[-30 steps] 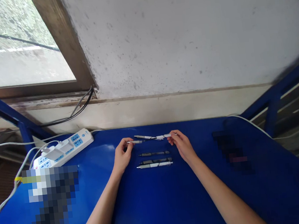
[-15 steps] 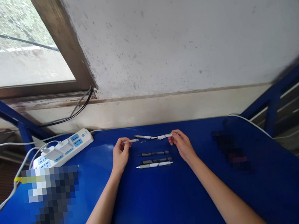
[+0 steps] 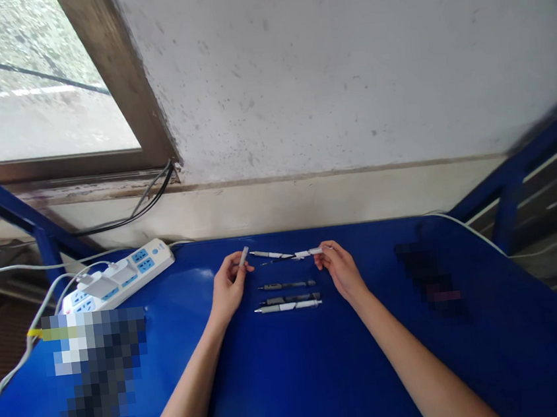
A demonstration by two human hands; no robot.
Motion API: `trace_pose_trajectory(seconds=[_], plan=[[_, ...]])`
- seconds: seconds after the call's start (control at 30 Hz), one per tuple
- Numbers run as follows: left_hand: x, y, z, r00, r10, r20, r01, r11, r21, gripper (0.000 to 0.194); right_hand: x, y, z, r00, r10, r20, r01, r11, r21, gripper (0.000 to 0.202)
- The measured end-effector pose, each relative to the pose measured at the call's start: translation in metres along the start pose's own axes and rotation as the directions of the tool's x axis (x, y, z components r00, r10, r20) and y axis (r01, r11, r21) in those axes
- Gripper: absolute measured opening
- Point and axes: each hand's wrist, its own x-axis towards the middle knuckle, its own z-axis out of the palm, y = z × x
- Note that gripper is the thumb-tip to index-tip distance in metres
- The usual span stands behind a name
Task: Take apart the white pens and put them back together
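My left hand (image 3: 229,281) pinches a short light-grey pen part (image 3: 244,256), which is tilted upward. Across from it, my right hand (image 3: 339,266) holds a white pen piece (image 3: 315,251) between thumb and fingers, pointing left. Between the hands lie a white-and-black pen part (image 3: 271,254) and some small thin parts too fine to tell apart. Nearer to me, three pens lie in parallel: a dark pen (image 3: 286,285), another dark pen (image 3: 291,299) and a white-and-grey pen (image 3: 287,307).
A white power strip (image 3: 157,256) with plugged-in adapters sits at the back left of the blue table (image 3: 286,380). Pixelated objects lie in front of it. A dark blurred object (image 3: 427,276) lies on the right. Cables run along both sides.
The grey part in my left hand has turned from lying level to pointing up, and my left fingers have shifted slightly right. My right hand has barely moved.
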Motion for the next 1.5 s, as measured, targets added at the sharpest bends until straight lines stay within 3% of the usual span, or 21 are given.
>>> trace_pose_trajectory(seconds=[0.1,0.3,0.43,1.0,1.13,1.37,1.5], plan=[[-0.003,0.003,0.000,0.999,0.034,-0.008,-0.032,0.989,0.144,0.005,-0.001,-0.001,0.000,1.000,0.005,0.016,-0.005,1.000,-0.006,0.020],[-0.009,0.018,0.004,0.991,0.023,0.130,-0.067,0.934,0.350,0.013,-0.002,-0.001,0.000,0.999,-0.009,0.036,0.011,0.999,-0.032,0.022],[-0.009,0.021,0.006,0.978,0.030,0.207,-0.105,0.926,0.363,0.025,-0.001,0.002,-0.001,0.999,-0.021,0.050,0.023,0.999,-0.030,0.021],[-0.009,0.018,0.006,0.980,0.048,0.195,-0.119,0.922,0.369,0.027,-0.004,0.003,-0.001,0.981,-0.056,0.187,0.093,0.976,-0.195,0.021],[-0.009,0.019,0.005,0.984,0.057,0.170,-0.117,0.921,0.372,0.026,-0.002,0.004,-0.002,0.991,-0.053,0.125,0.070,0.988,-0.135,0.021],[-0.008,0.017,0.004,0.993,0.069,0.098,-0.103,0.910,0.401,0.024,0.003,0.001,-0.002,0.998,-0.004,-0.062,0.014,0.988,0.156,0.015],[-0.008,0.016,0.003,0.993,0.072,0.098,-0.107,0.903,0.416,0.024,0.005,0.000,-0.003,0.995,0.021,-0.098,0.000,0.976,0.216,0.014]])
